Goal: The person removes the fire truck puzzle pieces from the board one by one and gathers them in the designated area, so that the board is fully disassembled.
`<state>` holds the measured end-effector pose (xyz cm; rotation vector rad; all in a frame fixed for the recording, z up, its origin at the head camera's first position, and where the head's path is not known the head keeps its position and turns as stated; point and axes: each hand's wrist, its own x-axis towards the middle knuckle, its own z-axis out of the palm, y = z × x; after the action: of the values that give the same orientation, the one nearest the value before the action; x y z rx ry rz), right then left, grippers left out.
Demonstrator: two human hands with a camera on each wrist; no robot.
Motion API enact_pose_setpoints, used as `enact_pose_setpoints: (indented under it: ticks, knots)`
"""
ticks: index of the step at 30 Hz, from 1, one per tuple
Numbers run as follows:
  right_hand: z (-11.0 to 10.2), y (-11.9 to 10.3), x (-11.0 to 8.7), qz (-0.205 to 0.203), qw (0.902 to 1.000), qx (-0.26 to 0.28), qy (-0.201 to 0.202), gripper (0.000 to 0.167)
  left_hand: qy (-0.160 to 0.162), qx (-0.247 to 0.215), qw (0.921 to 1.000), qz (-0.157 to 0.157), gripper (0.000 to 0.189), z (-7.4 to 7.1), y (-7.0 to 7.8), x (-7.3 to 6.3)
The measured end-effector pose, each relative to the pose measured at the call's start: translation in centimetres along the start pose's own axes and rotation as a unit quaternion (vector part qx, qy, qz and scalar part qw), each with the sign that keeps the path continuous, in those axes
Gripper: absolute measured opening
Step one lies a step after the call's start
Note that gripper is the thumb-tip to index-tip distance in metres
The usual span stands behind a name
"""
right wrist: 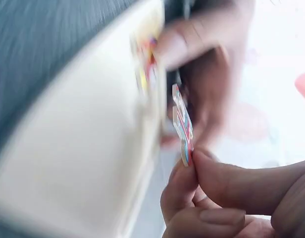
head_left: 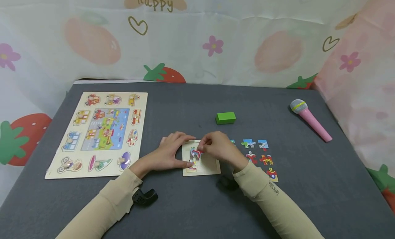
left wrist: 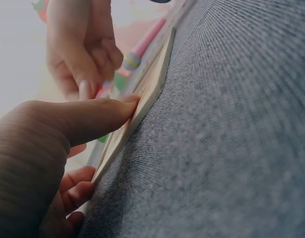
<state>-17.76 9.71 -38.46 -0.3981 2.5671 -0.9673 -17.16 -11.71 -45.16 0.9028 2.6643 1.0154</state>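
Note:
A small cream puzzle board (head_left: 211,166) lies on the dark table in front of the person. The left hand (head_left: 168,152) holds its left side, with the thumb on the lower left corner over a colourful jigsaw piece (head_left: 191,169) and other fingers at the edge. In the right hand (head_left: 217,148), thumb and forefinger pinch another jigsaw piece (right wrist: 182,121), red, blue and white, just above the board's left part. Seen from the right wrist, this piece is tilted on edge and apart from the board. Much of the lower piece is hidden by the thumb.
Several loose jigsaw pieces (head_left: 250,157) lie right of the board, partly behind the right arm. Beyond it stands a green block (head_left: 225,118). A pink toy microphone (head_left: 314,123) rests at the far right, and a large wooden vehicle puzzle (head_left: 69,167) at the left.

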Motion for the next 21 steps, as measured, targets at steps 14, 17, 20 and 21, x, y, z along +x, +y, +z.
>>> enact_pose_setpoints:
  ticks: [14, 17, 20, 21]
  knots:
    - [-6.4, 6.3, -3.7, 0.057, 0.9978, 0.002, -0.032, 0.010, -0.009, 0.010, 0.9997, 0.020, 0.062, 0.0, -0.3, 0.0]
    - [-6.2, 7.0, -3.8, 0.060, 0.9974, 0.011, -0.039, 0.009, -0.010, 0.009, 0.9997, 0.022, 0.061, 0.0, -0.3, 0.0]
    - [-5.9, 7.6, -3.7, 0.050, 0.9979, 0.009, -0.040, 0.009, -0.009, 0.008, 0.9996, 0.024, 0.060, 0.0, -0.3, 0.0]
    - [-5.7, 7.7, -3.6, 0.047, 0.9982, 0.005, -0.037, 0.010, -0.009, 0.008, 0.9996, 0.024, 0.060, 0.0, -0.3, 0.0]
